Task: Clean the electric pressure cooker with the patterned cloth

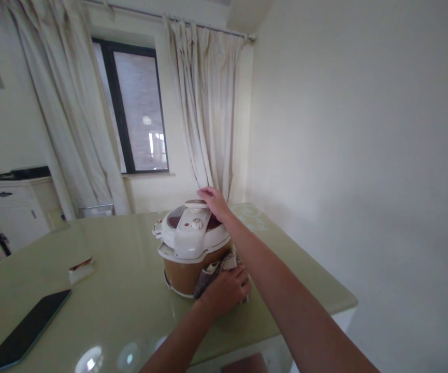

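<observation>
Cooker [192, 248]: far-right on table [123, 295] | My left hand [226, 290]: clamped on cloth [212, 272], pressed to brown side | My right hand [216, 202]: flat on lid [190, 228], fingers spread | Advice: steady the lid, wipe with even pressure

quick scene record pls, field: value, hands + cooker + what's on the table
left hand: presses a cloth against the cooker's brown side
right hand: rests on top of the white lid, fingers flat
cooker: upright on the table, lid on
table: glossy pale green top
other items: dark tablet near the left front edge; small white block left of the cooker
background: window with curtains, white cabinet at left
</observation>
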{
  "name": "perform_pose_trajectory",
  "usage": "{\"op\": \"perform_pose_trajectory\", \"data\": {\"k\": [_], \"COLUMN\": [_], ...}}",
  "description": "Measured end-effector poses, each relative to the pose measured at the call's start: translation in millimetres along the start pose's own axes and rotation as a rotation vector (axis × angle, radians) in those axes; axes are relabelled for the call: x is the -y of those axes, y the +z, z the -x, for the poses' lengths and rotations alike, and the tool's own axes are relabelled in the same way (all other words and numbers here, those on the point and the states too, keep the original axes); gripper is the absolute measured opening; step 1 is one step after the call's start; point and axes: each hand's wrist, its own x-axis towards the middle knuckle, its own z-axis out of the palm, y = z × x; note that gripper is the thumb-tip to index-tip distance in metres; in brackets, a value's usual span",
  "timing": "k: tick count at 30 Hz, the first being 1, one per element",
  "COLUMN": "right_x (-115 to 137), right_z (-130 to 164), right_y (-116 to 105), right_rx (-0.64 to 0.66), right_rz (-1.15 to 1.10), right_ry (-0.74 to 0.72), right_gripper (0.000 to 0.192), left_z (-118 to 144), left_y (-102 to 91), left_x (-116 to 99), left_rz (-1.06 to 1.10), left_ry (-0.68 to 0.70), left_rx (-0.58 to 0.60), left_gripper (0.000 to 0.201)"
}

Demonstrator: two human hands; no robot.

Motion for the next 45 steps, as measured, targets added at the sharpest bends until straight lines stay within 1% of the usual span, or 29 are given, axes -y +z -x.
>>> {"op": "perform_pose_trajectory", "data": {"k": [2, 3, 4, 5, 6, 8, 9, 10, 11, 13, 15, 17, 19, 21, 23, 24, 25, 27, 28, 29, 30, 31, 32, 34, 36, 39, 41, 43, 45], "right_x": [13, 22, 30, 38, 45, 50, 47, 40, 30, 3, -23, -38, -37, -24, -7, 1, 8, 15, 17, 17, 16, 14, 13, 12, 13, 10, 5, -1, -5], "right_z": [8, 16, 27, 42, 60, 107, 133, 159, 184, 228, 255, 264, 255, 234, 207, 194, 181, 157, 146, 136, 127, 117, 107, 85, 60, 21, 2, -6, 0], "right_y": [-2, -5, -10, -17, -26, -48, -59, -69, -77, -85, -81, -68, -54, -45, -41, -42, -42, -43, -43, -43, -44, -44, -46, -53, -62, -73, -76, -74, -69], "right_rx": [-0.148, -0.208, -0.241, -0.251, -0.229, -0.17, -0.16, -0.179, -0.244, -0.438, -0.52, -0.52, -0.468, -0.418, -0.383, -0.362, -0.336, -0.285, -0.267, -0.25, -0.231, -0.206, -0.176, -0.103, -0.012, 0.108, 0.147, 0.161, 0.143], "right_rz": [0.058, 0.077, 0.091, 0.104, 0.123, 0.188, 0.239, 0.291, 0.334, 0.387, 0.396, 0.346, 0.265, 0.22, 0.247, 0.277, 0.31, 0.401, 0.464, 0.534, 0.602, 0.668, 0.726, 0.813, 0.846, 0.774, 0.688, 0.609, 0.579], "right_ry": [-0.083, -0.118, -0.151, -0.187, -0.226, -0.291, -0.306, -0.313, -0.302, -0.243, -0.184, -0.165, -0.172, -0.2, -0.242, -0.262, -0.27, -0.23, -0.187, -0.137, -0.09, -0.053, -0.03, -0.004, 0.056, 0.233, 0.296, 0.279, 0.204], "right_gripper": [0.018, 0.02, 0.023, 0.025, 0.026, 0.026, 0.025, 0.024, 0.023, 0.027, 0.036, 0.045, 0.054, 0.064, 0.072, 0.075, 0.075, 0.071, 0.07, 0.07, 0.072, 0.076, 0.08, 0.082, 0.082, 0.083, 0.079, 0.066, 0.049], "left_z": [5, 8, 10, 12, 12, 10, 7, 3, -3, -19, -39, -60, -78, -89, -92, -90, -86, -72, -64, -55, -46, -39, -33, -23, -17, -11, -9, -8, -8], "left_y": [-4.4, -6.6, -8.7, -10.6, -12.2, -15.3, -17.2, -19.7, -23.0, -33.4, -48.6, -66.8, -85.2, -101.2, -114.7, -120.7, -126.5, -136.8, -140.9, -143.6, -144.6, -143.4, -139.8, -126.1, -107.4, -83.7, -76.4, -75.7, -78.4], "left_x": [1, 1, 1, 1, 2, 2, 3, 4, 6, 10, 15, 23, 33, 47, 66, 77, 89, 114, 127, 139, 150, 160, 168, 179, 182, 182, 182, 184, 186], "left_rz": [-0.006, -0.015, -0.027, -0.04, -0.052, -0.071, -0.081, -0.093, -0.106, -0.12, -0.094, -0.023, 0.077, 0.199, 0.364, 0.472, 0.601, 0.883, 0.993, 1.045, 1.023, 0.926, 0.778, 0.461, 0.275, 0.188, 0.135, 0.09, 0.076], "left_ry": [0.023, 0.032, 0.03, 0.014, -0.015, -0.084, -0.112, -0.134, -0.159, -0.239, -0.351, -0.462, -0.566, -0.69, -0.811, -0.855, -0.877, -0.851, -0.821, -0.798, -0.796, -0.814, -0.839, -0.876, -0.849, -0.789, -0.727, -0.661, -0.629], "left_rx": [-0.031, -0.054, -0.076, -0.093, -0.102, -0.104, -0.104, -0.108, -0.119, -0.152, -0.177, -0.186, -0.193, -0.204, -0.208, -0.203, -0.2, -0.222, -0.249, -0.285, -0.323, -0.354, -0.374, -0.384, -0.345, -0.256, -0.214, -0.196, -0.191], "left_gripper": [0.02, 0.023, 0.028, 0.034, 0.039, 0.04, 0.04, 0.039, 0.039, 0.041, 0.042, 0.043, 0.044, 0.046, 0.051, 0.056, 0.063, 0.071, 0.071, 0.066, 0.06, 0.054, 0.05, 0.046, 0.045, 0.043, 0.04, 0.035, 0.032]}}
